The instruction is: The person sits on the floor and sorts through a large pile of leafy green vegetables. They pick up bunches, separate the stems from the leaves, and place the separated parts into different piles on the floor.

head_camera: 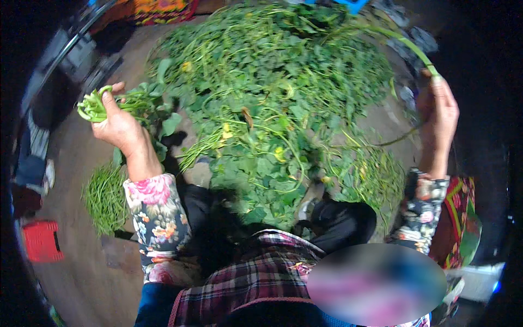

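My left hand [118, 118] is closed around a bunch of leafy green stems [94, 105], with the pale cut ends sticking out past the thumb and leaves hanging on the other side. Out to the right, my right hand [442, 104] pinches the end of one long green vine [402, 39]. That vine arcs up and back toward a large heap of leafy vines [269, 73] in front of me. A thin darker stem [398, 141] also runs from near the right hand down to the vines. Yellow flowers [279, 154] show among the leaves.
A pile of thin green stems [105, 198] lies on the brown floor [86, 282] at left. Further left is a red plastic object [43, 241]. My shoes [199, 171] stand among the vines. A patterned cloth [163, 10] lies beyond the heap. A blurred oval hides the lower right.
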### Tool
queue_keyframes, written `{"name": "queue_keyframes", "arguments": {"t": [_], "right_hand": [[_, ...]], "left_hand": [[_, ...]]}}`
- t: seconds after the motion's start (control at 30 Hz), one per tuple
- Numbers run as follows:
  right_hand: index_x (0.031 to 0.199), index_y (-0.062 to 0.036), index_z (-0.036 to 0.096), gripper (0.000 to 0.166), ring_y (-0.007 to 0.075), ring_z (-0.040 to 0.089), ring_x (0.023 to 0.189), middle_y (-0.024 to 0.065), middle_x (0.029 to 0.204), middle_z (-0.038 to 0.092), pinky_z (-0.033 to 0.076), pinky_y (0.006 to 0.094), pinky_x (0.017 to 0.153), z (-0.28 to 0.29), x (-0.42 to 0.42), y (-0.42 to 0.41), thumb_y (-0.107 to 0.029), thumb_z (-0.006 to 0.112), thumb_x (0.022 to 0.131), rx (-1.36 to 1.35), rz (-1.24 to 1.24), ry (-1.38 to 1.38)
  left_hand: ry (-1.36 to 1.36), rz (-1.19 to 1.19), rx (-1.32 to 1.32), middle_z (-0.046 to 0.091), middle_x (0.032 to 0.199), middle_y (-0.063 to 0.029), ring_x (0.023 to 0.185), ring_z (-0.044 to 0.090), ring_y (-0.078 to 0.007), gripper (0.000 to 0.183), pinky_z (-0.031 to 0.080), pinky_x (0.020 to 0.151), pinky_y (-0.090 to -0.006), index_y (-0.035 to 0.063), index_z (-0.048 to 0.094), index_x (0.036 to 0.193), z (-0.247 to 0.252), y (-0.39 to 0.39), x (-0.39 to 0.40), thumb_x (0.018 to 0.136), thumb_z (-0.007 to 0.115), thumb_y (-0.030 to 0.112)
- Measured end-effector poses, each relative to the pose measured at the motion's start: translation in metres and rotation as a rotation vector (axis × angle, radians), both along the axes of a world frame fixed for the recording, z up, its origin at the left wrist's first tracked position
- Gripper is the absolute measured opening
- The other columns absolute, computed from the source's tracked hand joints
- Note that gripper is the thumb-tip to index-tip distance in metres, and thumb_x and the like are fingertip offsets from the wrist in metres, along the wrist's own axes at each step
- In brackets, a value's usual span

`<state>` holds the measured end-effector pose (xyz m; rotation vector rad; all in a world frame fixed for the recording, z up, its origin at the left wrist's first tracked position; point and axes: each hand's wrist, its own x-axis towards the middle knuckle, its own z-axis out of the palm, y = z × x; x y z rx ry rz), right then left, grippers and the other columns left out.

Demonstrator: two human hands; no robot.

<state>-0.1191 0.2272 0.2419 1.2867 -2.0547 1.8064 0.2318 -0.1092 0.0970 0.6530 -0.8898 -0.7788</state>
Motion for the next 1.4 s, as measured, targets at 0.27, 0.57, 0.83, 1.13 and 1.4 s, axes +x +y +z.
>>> {"name": "queue_keyframes", "arguments": {"t": [0.27, 0.57, 0.83, 1.13, 1.4], "right_hand": [[0.117, 0.0048, 0.059, 0.031, 0.0030, 0.028, 0.055, -0.0087, 0.065, 0.030, 0.023, 0.0196, 0.050, 0.175, 0.001, 0.230, -0.020, 0.050, 0.101, -0.348, -0.325, 0.028], [0.107, -0.0019, 0.069, 0.025, 0.0063, 0.052, 0.069, 0.0001, 0.079, 0.060, 0.042, 0.0225, 0.062, 0.181, -0.016, 0.402, -0.023, 0.062, 0.095, -0.167, -0.868, 0.714], [0.110, -0.0092, 0.066, 0.032, 0.0351, 0.065, 0.095, 0.0198, 0.100, 0.066, 0.052, 0.0456, 0.082, -0.068, -0.092, 0.431, -0.032, 0.057, 0.089, 1.114, -0.969, 0.380], [0.130, -0.0062, 0.056, 0.050, 0.0354, 0.058, 0.114, 0.0181, 0.126, 0.060, 0.046, 0.0413, 0.097, -0.163, -0.044, 0.279, -0.024, 0.067, 0.084, 1.057, -0.387, 0.128], [0.125, -0.0051, 0.060, 0.047, 0.0257, 0.060, 0.112, 0.0140, 0.122, 0.062, 0.048, 0.0365, 0.095, -0.063, 0.047, 0.043, -0.031, 0.065, 0.087, 0.529, 0.232, 0.030]], "left_hand": [[0.070, 0.002, 0.334, 0.062, 0.075, -0.0085, 0.058, 0.059, -0.0218, 0.012, 0.054, 0.049, -0.0385, 0.0016, 0.068, 0.067, 0.024, 0.021, -0.013, 0.074, 0.074, 0.009], [-0.137, -0.094, 0.179, 0.071, 0.093, -0.0112, 0.072, 0.061, -0.0178, 0.026, 0.052, 0.062, -0.0305, -0.0080, 0.069, 0.093, -0.009, 0.035, -0.016, 0.094, 0.055, 0.014], [-0.093, -0.292, -0.003, 0.066, 0.090, -0.0099, 0.080, 0.062, -0.0196, 0.028, 0.054, 0.070, -0.0346, -0.0018, 0.070, 0.103, 0.048, 0.066, -0.041, 0.098, 0.051, 0.018], [0.192, -1.083, 0.185, 0.064, 0.099, -0.0119, 0.095, 0.061, -0.0217, 0.016, 0.050, 0.090, -0.0365, -0.0004, 0.059, 0.108, 0.038, 0.096, -0.090, 0.096, 0.053, 0.008], [-0.156, -1.296, 0.322, 0.064, 0.109, -0.0087, 0.096, 0.062, -0.0208, 0.024, 0.050, 0.089, -0.0365, 0.0003, 0.060, 0.112, 0.042, 0.139, -0.122, 0.092, 0.061, 0.012]]}}
